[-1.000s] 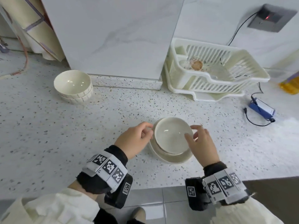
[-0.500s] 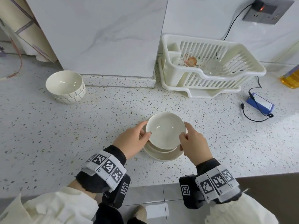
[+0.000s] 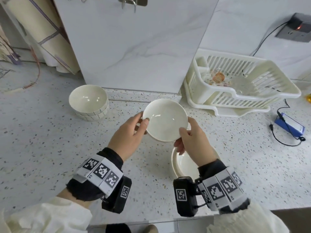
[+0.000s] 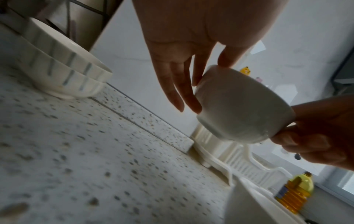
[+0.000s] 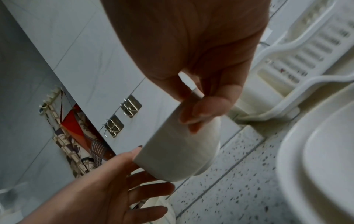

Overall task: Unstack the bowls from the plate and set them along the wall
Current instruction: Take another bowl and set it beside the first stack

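Observation:
A plain white bowl [image 3: 165,120] hangs in the air above the speckled counter, held between both hands. My left hand [image 3: 143,122] pinches its left rim, thumb inside the rim and fingers along the outer wall [image 4: 178,84]. On the near right rim my right hand [image 3: 183,132] pinches with thumb and fingers [image 5: 206,109]. The white plate [image 3: 174,163] lies near the counter's front edge, below and behind my right wrist, mostly hidden; another white rim seems to sit inside it. Two stacked striped bowls [image 3: 89,102] stand by the wall at the left.
A cream dish rack [image 3: 235,91] with a glass dish in it stands at the back right against the wall. A blue device with a cable [image 3: 289,126] lies at the far right. A yellow oil bottle [image 4: 295,192] stands beyond the rack. Bare counter lies between the striped bowls and the rack.
Both hands have lifted the top bowl off the stack on the plate and carried it up and away toward the wall. The plate stays near the front edge.

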{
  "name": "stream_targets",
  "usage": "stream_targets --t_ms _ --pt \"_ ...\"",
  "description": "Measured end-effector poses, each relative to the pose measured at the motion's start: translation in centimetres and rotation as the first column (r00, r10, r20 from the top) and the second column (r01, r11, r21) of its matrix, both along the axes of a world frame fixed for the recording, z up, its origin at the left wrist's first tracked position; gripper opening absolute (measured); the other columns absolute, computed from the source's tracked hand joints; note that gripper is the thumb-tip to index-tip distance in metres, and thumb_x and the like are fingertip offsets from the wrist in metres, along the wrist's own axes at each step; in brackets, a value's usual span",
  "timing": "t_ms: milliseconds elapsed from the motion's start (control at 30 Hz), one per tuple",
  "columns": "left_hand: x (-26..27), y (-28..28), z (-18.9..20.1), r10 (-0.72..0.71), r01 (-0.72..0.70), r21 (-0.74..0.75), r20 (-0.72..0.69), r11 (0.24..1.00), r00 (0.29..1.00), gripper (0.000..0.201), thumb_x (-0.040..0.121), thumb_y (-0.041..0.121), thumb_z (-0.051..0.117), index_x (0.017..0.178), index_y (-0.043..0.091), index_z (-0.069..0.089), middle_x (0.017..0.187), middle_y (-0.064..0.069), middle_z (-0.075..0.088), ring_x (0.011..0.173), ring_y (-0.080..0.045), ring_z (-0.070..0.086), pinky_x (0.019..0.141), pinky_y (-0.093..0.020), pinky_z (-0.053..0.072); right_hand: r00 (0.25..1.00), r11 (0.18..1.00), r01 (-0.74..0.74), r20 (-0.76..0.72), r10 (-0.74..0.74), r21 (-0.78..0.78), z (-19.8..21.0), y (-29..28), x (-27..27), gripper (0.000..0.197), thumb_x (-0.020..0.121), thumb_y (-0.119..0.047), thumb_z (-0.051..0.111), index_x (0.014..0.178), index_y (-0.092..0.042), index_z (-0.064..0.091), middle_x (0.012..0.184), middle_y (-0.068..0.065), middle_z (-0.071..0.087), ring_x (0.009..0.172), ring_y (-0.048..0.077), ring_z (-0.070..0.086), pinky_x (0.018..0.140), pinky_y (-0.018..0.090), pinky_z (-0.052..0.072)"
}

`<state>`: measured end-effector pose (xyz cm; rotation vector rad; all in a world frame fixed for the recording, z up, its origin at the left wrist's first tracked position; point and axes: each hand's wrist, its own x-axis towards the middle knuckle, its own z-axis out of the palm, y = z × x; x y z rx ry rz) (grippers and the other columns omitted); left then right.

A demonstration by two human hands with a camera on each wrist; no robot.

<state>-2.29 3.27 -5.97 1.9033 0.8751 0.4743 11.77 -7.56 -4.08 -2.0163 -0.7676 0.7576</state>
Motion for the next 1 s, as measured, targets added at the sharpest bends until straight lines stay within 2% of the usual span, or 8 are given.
stream_targets --t_ms 67,133,233,333,400,600,800,1000 --pt "-1.1 1.8 -0.8 0.007 -0.008 -0.035 -0.026 0.999 1.0 0.041 0.093 0.038 0.035 0.132 0.028 0.041 0.12 0.002 0.058 0.091 -0.007 0.059 0.084 -0.033 0.053 0.999 1.0 -0.002 -0.053 0.001 -0.019 -1.0 2.4 -1.1 0.042 0.091 -0.007 0.033 0.133 -0.012 0.034 0.056 0.008 0.06 0.041 0.019 0.053 0.04 0.025 0.048" --pt "-2.0 3.5 -1.7 0.013 -0.018 -0.084 -0.06 0.996 0.998 0.043 0.092 0.04 0.036 0.134 0.029 0.037 0.122 0.005 0.056 0.095 -0.01 0.059 0.079 -0.025 0.048 0.995 0.999 0.005 -0.103 -0.009 -0.04 -2.3 4.7 -2.0 0.043 0.09 -0.006 0.032 0.132 -0.01 0.034 0.055 0.009 0.059 0.04 0.02 0.053 0.04 0.026 0.049" --pt "-2.8 5.7 -2.7 -0.015 0.002 -0.153 -0.087 0.988 0.996 0.048 0.091 0.041 0.039 0.137 0.029 0.033 0.122 0.013 0.052 0.098 -0.006 0.056 0.075 -0.019 0.044 0.986 0.996 0.03 -0.162 -0.044 -0.086 -4.2 7.6 -2.9 0.042 0.09 -0.004 0.031 0.132 -0.007 0.034 0.054 0.01 0.059 0.035 0.014 0.053 0.037 0.023 0.048" --pt "-3.0 7.5 -3.6 -0.063 0.04 -0.223 -0.101 0.974 0.993 0.053 0.089 0.038 0.046 0.138 0.029 0.027 0.116 0.016 0.045 0.089 0.002 0.052 0.08 -0.024 0.047 0.975 0.988 0.067 -0.201 -0.094 -0.137 -5.8 9.9 -3.1 0.042 0.091 -0.004 0.031 0.133 -0.005 0.033 0.055 0.011 0.058 0.034 0.014 0.053 0.035 0.021 0.047" --pt "-2.9 8.4 -4.2 -0.088 0.058 -0.251 -0.11 0.966 0.99 0.057 0.089 0.036 0.049 0.139 0.029 0.025 0.117 0.015 0.044 0.087 0.004 0.052 0.082 -0.024 0.044 0.973 0.983 0.085 -0.199 -0.117 -0.164 -6.6 11.1 -3.0 0.043 0.091 -0.004 0.031 0.134 -0.005 0.033 0.055 0.011 0.058 0.033 0.013 0.053 0.034 0.021 0.048" --pt "-2.5 10.2 -6.2 -0.116 0.076 -0.318 -0.109 0.945 0.987 0.065 0.09 0.034 0.048 0.144 0.03 0.012 0.14 0.002 0.043 0.098 -0.004 0.052 0.086 -0.023 0.04 0.967 0.975 0.112 -0.206 -0.152 -0.191 -8.2 13.3 -2.8 0.048 0.09 -0.006 0.032 0.138 -0.011 0.031 0.055 0.011 0.06 0.037 0.015 0.055 0.039 0.024 0.051" --pt "-1.8 11.6 -6.8 -0.101 0.08 -0.365 -0.04 0.928 0.994 0.06 0.092 0.028 0.044 0.143 0.031 0.011 0.138 0.008 0.04 0.106 -0.005 0.051 0.088 -0.021 0.035 0.95 0.978 0.161 -0.246 -0.191 -0.136 -8.5 14.8 -2.1 0.046 0.093 -0.011 0.034 0.139 -0.012 0.034 0.056 0.012 0.059 0.032 0.008 0.055 0.037 0.022 0.051" --pt "-1.3 12.3 -7.7 -0.067 0.053 -0.363 -0.024 0.93 0.997 0.058 0.092 0.03 0.043 0.142 0.031 0.013 0.142 0.003 0.04 0.114 -0.006 0.047 0.084 -0.013 0.038 0.934 0.978 0.185 -0.292 -0.206 -0.097 -8.4 15.7 -2.2 0.043 0.095 -0.014 0.031 0.138 -0.013 0.036 0.06 0.012 0.057 0.042 0.015 0.056 0.041 0.022 0.053"
